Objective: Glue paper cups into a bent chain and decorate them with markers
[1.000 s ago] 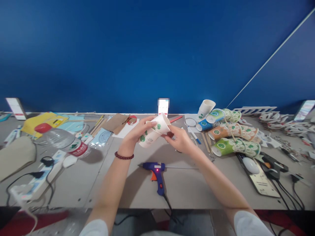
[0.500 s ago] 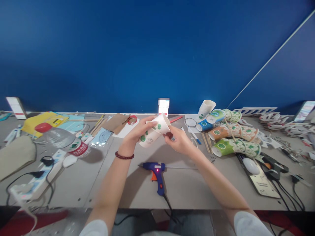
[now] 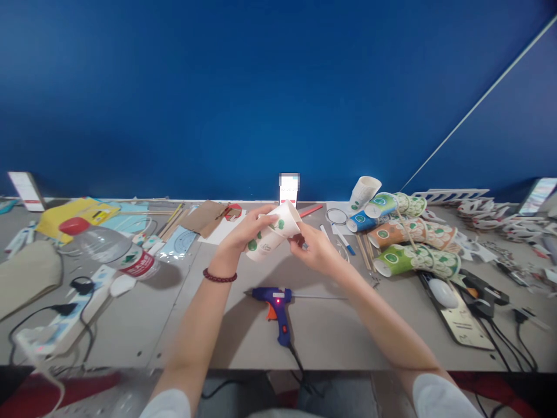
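Two paper cups (image 3: 285, 219), set at angle to each other, held above tabletop (image 3: 195, 325) between both hands. Left hand (image 3: 249, 228): grip closed on cups, thumb along upper cup's wall. Right hand (image 3: 321, 248): fingers curled at upper cup's rim, cannot tell if pinching. Cups white, green prints, upper mouth tilted rightward. Forearms slant inward, hands beyond glue gun (image 3: 278, 297).
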`<action>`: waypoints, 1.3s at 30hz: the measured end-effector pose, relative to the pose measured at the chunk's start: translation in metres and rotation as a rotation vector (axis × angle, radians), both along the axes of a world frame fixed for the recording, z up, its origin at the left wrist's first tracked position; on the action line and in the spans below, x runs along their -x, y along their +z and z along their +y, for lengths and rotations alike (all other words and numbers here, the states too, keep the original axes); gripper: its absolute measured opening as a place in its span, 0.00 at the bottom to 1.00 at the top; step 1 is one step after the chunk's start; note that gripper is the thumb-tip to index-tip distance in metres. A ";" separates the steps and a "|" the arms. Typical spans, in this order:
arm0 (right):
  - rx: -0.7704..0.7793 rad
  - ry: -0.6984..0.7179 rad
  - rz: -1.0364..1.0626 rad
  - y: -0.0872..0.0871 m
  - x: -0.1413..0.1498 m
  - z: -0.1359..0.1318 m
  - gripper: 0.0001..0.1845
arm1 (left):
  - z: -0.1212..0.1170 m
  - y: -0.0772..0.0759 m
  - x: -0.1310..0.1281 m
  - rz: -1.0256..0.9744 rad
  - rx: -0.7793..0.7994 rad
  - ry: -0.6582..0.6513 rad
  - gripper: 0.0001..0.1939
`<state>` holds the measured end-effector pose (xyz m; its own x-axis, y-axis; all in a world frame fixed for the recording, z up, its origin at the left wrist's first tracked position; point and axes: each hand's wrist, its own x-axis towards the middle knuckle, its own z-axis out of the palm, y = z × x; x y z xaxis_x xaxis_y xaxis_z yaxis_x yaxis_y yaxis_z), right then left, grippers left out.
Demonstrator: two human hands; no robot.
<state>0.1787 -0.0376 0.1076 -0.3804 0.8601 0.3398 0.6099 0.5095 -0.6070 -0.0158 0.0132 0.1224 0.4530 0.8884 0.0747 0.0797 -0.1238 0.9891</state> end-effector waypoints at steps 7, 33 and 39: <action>0.011 0.002 -0.002 0.000 0.000 0.000 0.03 | 0.000 0.000 0.000 0.018 -0.021 0.002 0.25; 0.003 -0.013 0.001 0.002 0.001 -0.002 0.07 | -0.004 0.002 -0.004 -0.076 0.055 -0.012 0.19; -0.045 -0.036 0.084 0.002 0.000 -0.005 0.15 | -0.003 -0.007 -0.013 -0.258 0.266 -0.001 0.20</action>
<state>0.1783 -0.0425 0.1099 -0.3178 0.8558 0.4081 0.5762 0.5162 -0.6337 -0.0028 0.0100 0.1149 0.4503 0.8917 -0.0467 -0.1769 0.1403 0.9742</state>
